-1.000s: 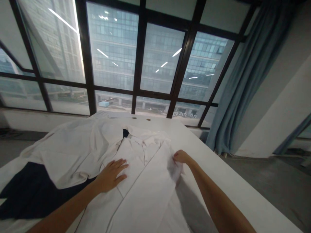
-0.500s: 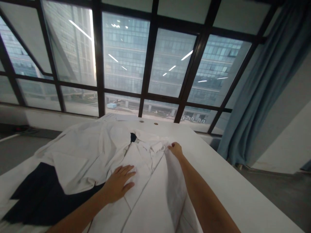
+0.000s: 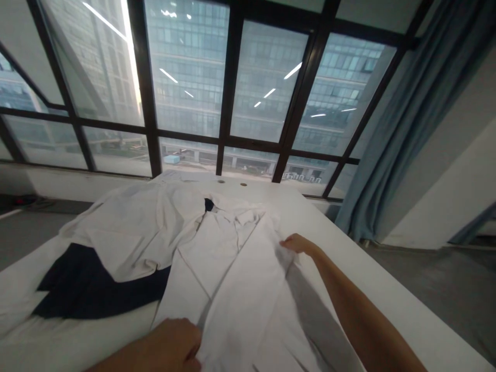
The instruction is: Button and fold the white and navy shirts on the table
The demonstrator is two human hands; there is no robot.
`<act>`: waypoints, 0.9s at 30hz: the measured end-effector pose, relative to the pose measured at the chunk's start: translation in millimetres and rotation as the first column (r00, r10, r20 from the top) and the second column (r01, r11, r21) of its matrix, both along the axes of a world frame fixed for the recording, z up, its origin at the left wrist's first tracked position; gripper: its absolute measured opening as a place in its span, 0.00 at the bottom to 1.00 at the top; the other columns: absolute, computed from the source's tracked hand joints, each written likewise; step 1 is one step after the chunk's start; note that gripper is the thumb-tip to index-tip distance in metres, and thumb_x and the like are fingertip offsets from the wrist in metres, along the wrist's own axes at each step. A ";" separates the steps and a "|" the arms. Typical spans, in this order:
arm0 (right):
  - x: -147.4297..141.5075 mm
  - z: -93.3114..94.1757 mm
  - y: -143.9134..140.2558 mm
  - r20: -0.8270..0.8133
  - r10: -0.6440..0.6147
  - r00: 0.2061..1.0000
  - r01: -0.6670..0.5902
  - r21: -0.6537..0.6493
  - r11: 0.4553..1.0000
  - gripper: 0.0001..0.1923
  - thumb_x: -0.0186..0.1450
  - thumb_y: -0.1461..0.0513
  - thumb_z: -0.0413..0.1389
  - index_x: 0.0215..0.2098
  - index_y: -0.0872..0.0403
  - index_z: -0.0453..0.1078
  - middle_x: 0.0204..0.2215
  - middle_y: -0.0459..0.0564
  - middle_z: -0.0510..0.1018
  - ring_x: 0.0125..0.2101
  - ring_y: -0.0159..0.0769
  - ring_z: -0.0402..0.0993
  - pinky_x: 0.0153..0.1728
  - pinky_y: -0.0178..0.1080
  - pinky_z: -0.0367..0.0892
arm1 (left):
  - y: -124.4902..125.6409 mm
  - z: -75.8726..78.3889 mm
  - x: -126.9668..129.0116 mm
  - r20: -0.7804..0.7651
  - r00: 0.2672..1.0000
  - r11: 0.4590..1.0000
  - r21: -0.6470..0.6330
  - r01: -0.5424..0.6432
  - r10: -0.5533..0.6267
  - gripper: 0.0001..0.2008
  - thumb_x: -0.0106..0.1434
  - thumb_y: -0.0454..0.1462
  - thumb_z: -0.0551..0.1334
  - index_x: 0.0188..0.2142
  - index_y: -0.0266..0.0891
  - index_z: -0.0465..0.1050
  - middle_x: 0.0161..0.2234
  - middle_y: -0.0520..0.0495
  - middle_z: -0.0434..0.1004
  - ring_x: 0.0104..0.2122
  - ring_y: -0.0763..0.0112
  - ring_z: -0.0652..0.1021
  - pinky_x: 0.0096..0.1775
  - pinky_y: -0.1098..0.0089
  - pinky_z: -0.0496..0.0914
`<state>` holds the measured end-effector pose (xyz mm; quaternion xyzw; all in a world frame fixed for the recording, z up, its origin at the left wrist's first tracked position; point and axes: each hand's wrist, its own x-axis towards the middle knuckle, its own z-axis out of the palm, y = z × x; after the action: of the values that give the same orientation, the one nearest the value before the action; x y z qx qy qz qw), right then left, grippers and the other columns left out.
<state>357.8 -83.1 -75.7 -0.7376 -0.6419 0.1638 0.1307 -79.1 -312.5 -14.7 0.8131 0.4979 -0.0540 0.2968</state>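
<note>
A white shirt (image 3: 232,268) lies spread across the centre and lower middle of the frame, collar toward the window, its front panels partly folded over, the right edge lifted into a ridge and creased.

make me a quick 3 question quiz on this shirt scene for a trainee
1. True or false: the right hand is on the right edge of the white shirt.
2. What dark thing lies on the white table to the left of that shirt?
A. a navy garment
B. a black bag
C. a grey towel
3. Where is the left hand: near the collar or at the near, lower part of the shirt?

Key
1. True; whether it pinches the cloth or only rests on it cannot be told.
2. A; a second white garment partly covers it.
3. At the near, lower part, fingers curled at a fold of the cloth.
</note>
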 end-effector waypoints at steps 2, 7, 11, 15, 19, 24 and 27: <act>1.0 1.7 -14.2 -0.021 0.001 1.000 -0.001 -0.006 1.000 0.15 0.59 0.54 0.58 0.26 0.59 0.75 0.22 0.49 0.78 0.26 0.36 0.73 0.24 0.32 0.60 | -0.8 8.3 -0.1 0.143 0.989 0.990 -0.141 -0.005 0.025 0.13 0.57 0.46 0.57 0.32 0.39 0.71 0.33 0.44 0.75 0.34 0.61 0.74 0.38 0.62 0.68; -6.1 -3.8 -36.2 -0.030 -0.098 0.995 0.101 0.176 0.979 0.13 0.59 0.55 0.59 0.36 0.58 0.72 0.32 0.53 0.79 0.33 0.35 0.74 0.29 0.31 0.62 | -15.3 16.5 1.1 0.552 0.722 0.764 -0.644 0.051 0.417 0.22 0.52 0.48 0.62 0.43 0.39 0.67 0.31 0.49 0.74 0.26 0.71 0.72 0.29 0.73 0.67; -12.9 -9.9 -51.7 0.054 -0.122 0.991 0.106 0.241 0.965 0.18 0.61 0.51 0.57 0.43 0.54 0.69 0.36 0.53 0.78 0.37 0.38 0.74 0.34 0.34 0.62 | -32.6 14.1 -7.2 0.465 0.696 0.668 -0.743 -0.029 0.547 0.24 0.51 0.47 0.63 0.45 0.41 0.66 0.25 0.54 0.71 0.17 0.78 0.66 0.21 0.75 0.63; -28.7 -1.7 -54.6 0.265 -0.113 0.958 0.094 0.086 0.992 0.19 0.65 0.51 0.51 0.46 0.55 0.68 0.44 0.59 0.74 0.44 0.46 0.72 0.41 0.41 0.63 | -35.0 10.7 -21.5 0.199 0.929 0.863 -0.469 -0.190 0.313 0.20 0.55 0.46 0.59 0.46 0.42 0.67 0.22 0.52 0.73 0.19 0.68 0.73 0.25 0.69 0.67; -53.9 11.9 -32.1 0.369 -0.099 0.924 0.049 0.143 0.989 0.20 0.66 0.56 0.48 0.53 0.55 0.66 0.51 0.62 0.69 0.51 0.50 0.67 0.47 0.48 0.61 | -18.2 12.1 -13.5 -0.008 0.988 0.970 0.190 -0.153 0.157 0.13 0.59 0.44 0.56 0.39 0.43 0.73 0.31 0.45 0.79 0.35 0.59 0.78 0.41 0.60 0.69; -72.1 11.7 21.1 0.156 -0.096 0.983 0.064 0.200 0.978 0.21 0.68 0.58 0.46 0.58 0.53 0.63 0.52 0.59 0.71 0.51 0.44 0.68 0.48 0.42 0.63 | 14.2 -20.2 19.8 0.199 0.926 0.890 0.397 0.225 -0.323 0.18 0.63 0.50 0.56 0.48 0.49 0.73 0.55 0.45 0.72 0.55 0.57 0.70 0.56 0.57 0.62; -70.5 9.8 55.3 0.084 -0.096 0.992 0.077 0.208 0.975 0.17 0.70 0.61 0.45 0.53 0.58 0.68 0.48 0.60 0.74 0.51 0.41 0.69 0.49 0.39 0.63 | 30.2 -57.9 27.0 0.197 0.848 0.852 0.311 0.421 -0.491 0.21 0.63 0.54 0.55 0.50 0.51 0.73 0.60 0.46 0.66 0.59 0.54 0.65 0.57 0.54 0.61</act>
<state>287.3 -27.7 -66.0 -0.7545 -0.6279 0.0564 0.1824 -52.1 -282.3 -72.6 0.9395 0.2463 0.0523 0.2322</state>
